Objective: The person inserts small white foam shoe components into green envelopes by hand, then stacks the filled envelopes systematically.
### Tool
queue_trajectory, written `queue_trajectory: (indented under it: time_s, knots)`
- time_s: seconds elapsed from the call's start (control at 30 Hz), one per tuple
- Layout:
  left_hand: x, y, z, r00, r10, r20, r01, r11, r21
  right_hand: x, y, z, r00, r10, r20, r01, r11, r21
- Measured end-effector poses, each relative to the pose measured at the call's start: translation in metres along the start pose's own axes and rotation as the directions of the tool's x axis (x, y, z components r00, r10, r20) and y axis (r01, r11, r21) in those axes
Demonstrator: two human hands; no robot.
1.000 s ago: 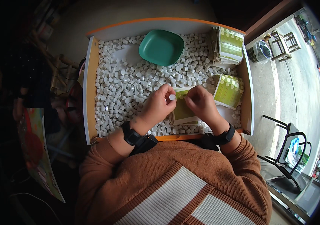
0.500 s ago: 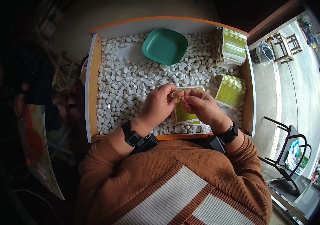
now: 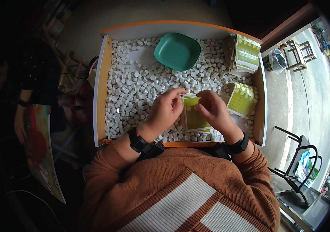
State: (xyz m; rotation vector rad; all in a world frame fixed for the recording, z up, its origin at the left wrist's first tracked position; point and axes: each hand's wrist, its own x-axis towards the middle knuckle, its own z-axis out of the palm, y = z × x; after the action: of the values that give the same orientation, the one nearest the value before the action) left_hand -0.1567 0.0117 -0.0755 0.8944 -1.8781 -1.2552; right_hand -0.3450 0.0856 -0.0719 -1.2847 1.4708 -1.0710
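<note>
My left hand (image 3: 167, 110) is closed, thumb and forefinger drawn together above the upper left corner of a stack of green sheets (image 3: 196, 118). What it pinches, if anything, is too small to make out. Beside it my right hand (image 3: 216, 113) is also curled, fingertips close over the sheets' right upper edge; its grip is hidden. A small gap separates the two hands. Around them, many small white round caps (image 3: 143, 89) lie loose in a shallow tray with wooden sides (image 3: 101, 87).
A green square dish (image 3: 177, 51) rests on the caps at the tray's far side. Further green sheets (image 3: 243, 99) lie right of my hands, with a taller stack (image 3: 247, 54) in the far right corner. Another person's hand (image 3: 19, 125) is at left. A black chair (image 3: 302, 166) stands at right.
My hands have moved slightly apart; the small round piece with a yellow-green spot between their fingertips is no longer visible. The whole view has shifted slightly.
</note>
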Motion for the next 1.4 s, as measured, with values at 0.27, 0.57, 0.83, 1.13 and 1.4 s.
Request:
queue_trajectory:
  time_s: [0.27,0.57,0.83,1.13,1.4]
  knots:
    - [0.047,-0.028,-0.071,0.962,-0.258,-0.088,0.272,0.93,0.246,-0.009,0.018,-0.008,0.954,-0.3,-0.01,0.26,0.843,-0.471]
    - [0.052,-0.05,-0.072,0.998,-0.061,-0.013,0.053,0.721,0.691,-0.011,0.009,-0.004,0.953,-0.302,0.008,0.251,0.778,-0.576]
    - [0.007,-0.004,0.005,0.944,-0.2,0.262,0.243,0.959,-0.143,-0.005,0.014,-0.012,0.974,-0.224,-0.022,0.166,0.782,-0.6]
    - [0.002,-0.01,0.031,0.943,-0.233,0.237,0.227,0.972,0.053,0.001,0.015,-0.012,0.963,-0.266,0.039,0.231,0.743,-0.629]
    - [0.005,-0.006,0.025,0.961,-0.186,0.207,0.184,0.983,0.028,-0.004,0.019,-0.013,0.994,-0.038,-0.104,0.025,0.992,-0.121]
